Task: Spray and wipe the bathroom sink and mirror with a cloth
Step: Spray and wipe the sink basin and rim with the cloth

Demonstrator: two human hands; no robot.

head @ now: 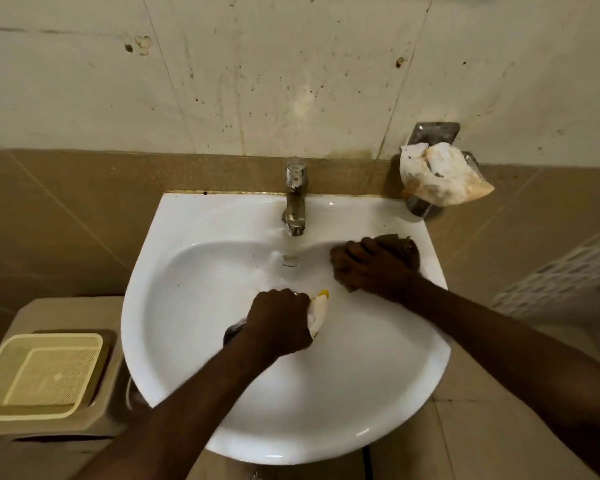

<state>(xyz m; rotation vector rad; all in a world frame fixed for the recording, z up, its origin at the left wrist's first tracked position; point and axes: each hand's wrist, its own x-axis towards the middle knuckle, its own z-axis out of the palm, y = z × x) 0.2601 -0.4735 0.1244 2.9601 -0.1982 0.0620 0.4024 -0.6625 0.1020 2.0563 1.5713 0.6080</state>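
A white wall-mounted sink [194,341] fills the middle of the view, with a chrome tap [295,195] at its back rim. My left hand [278,323] is over the middle of the basin, closed around a white bottle with a yellow tip [319,311]; a dark part [234,332] shows at the hand's left. My right hand [371,266] presses a brown cloth [400,247] onto the sink's right back rim. No mirror is in view.
A metal wall holder [426,199] right of the tap carries crumpled, stained white paper [437,174]. A yellow plastic basket [42,372] rests on a beige toilet tank at the lower left. A white perforated basket [561,271] sits at the right edge. Stained tiles rise behind the sink.
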